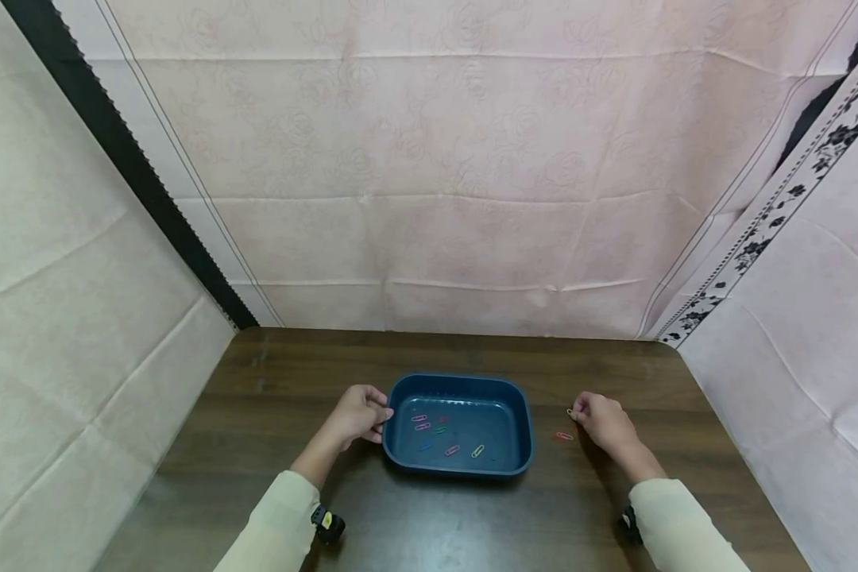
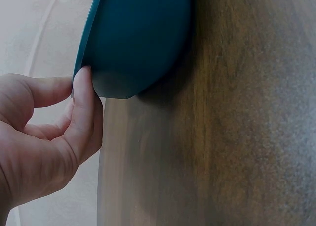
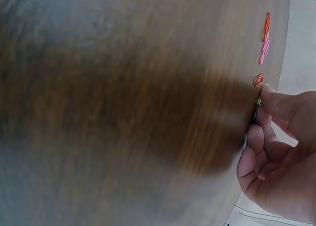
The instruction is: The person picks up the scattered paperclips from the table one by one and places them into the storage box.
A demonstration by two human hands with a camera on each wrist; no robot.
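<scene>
A dark blue rectangular tray [image 1: 457,471] sits on the table, with several coloured paper clips scattered over its floor, among them a yellow paper clip [image 1: 477,451] and a pink one [image 1: 452,450]. My left hand [image 1: 361,413] pinches the tray's left rim, thumb on the edge and fingers on the outer wall, as the left wrist view shows. To the right of the tray, my right hand [image 1: 604,423] is low at the tabletop, pinching a small yellow paper clip [image 3: 259,102] between thumb and finger. Loose red and pink paper clips [image 1: 563,436] lie between that hand and the tray.
The brown wooden table [image 1: 257,477] has rounded far corners. Pale patterned cloth [image 1: 436,159] hangs behind it, with more cloth on the left and right sides. In the right wrist view, orange-red clips [image 3: 267,25] and a pink clip [image 3: 264,50] lie in a row.
</scene>
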